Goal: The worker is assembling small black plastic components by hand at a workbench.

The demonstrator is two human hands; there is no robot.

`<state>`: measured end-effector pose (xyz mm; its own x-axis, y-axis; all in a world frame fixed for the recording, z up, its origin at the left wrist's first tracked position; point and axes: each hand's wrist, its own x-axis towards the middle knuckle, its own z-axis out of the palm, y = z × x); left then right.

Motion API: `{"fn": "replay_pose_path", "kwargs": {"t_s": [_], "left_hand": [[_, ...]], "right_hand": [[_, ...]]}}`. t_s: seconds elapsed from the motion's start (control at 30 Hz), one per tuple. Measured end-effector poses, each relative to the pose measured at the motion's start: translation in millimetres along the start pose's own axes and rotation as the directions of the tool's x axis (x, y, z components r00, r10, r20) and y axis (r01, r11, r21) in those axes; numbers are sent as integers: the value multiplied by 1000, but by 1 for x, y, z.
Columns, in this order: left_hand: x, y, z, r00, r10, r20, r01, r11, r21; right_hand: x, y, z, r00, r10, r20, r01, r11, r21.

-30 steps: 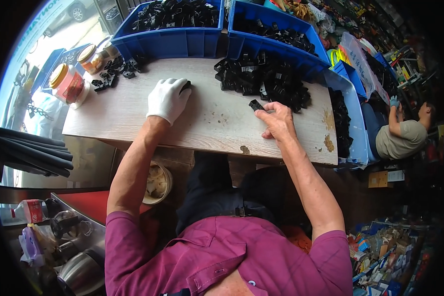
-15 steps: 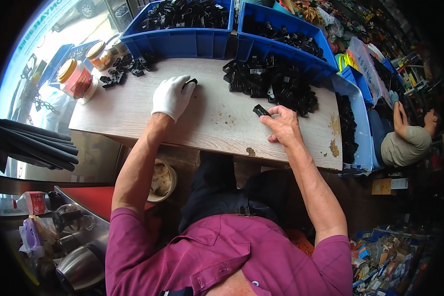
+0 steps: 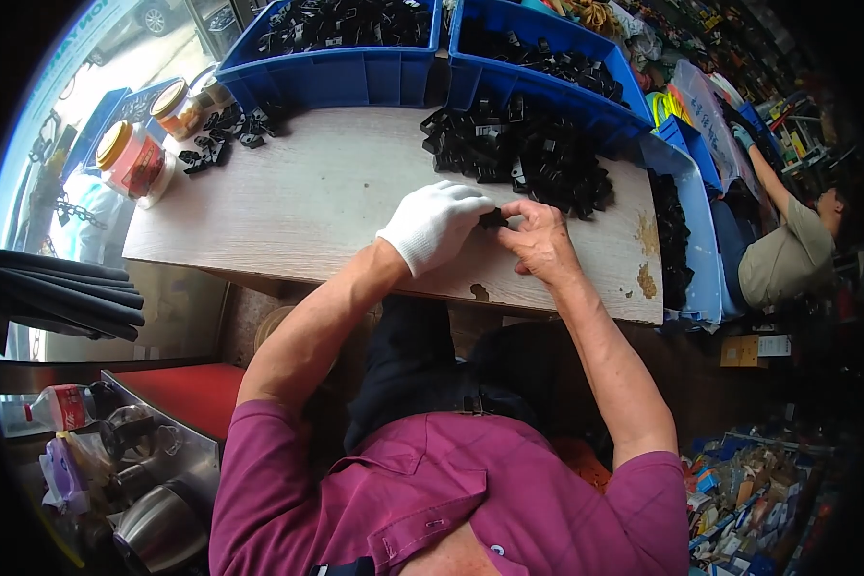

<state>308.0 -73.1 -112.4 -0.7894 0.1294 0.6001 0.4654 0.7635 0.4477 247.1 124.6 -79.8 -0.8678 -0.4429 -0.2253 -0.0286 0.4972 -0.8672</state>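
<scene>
Pale wood-grain tabletop (image 3: 288,216) spans the workspace, its surface worn through in a brown chipped patch (image 3: 478,292) by the near edge. Just beyond that edge, right of centre, the two hands meet over a small black part (image 3: 493,220). It sits between their fingertips, mostly covered. The bare right hand (image 3: 544,245) pinches it narrowly between thumb and forefinger; the white-gloved left hand (image 3: 437,223) has its fingers drawn together against the part's left side, though I cannot tell whether they grip it or hold another piece.

Farther back on the right lies a loose heap of black parts (image 3: 518,158), near the right hand; a smaller cluster (image 3: 223,134) lies far left, beside two lidded jars (image 3: 132,165). Two blue bins (image 3: 336,82) of similar pieces line the far edge.

My judgement: so small a part could twist or slip if the knitted glove gives poor purchase, or a bare fingertip could be nipped with the contact so hidden. A stray knuckle might also topple the heap's near side.
</scene>
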Motion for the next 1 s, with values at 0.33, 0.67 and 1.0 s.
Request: {"fn": "replay_pose_path", "kwargs": {"t_s": [0.33,0.67,1.0], "left_hand": [[8,-2,8,985,132,115,-128,991,-44],[-5,9,6,988,99,122,-115,985,130],[-8,12,-11,996,16,-84,-15,1000,13]], "right_hand": [[2,0,0,999,-34,25,34,999,16],[1,-1,-1,999,-28,47,27,999,18],[-3,2,-3,999,38,20,-39,998,45]]}}
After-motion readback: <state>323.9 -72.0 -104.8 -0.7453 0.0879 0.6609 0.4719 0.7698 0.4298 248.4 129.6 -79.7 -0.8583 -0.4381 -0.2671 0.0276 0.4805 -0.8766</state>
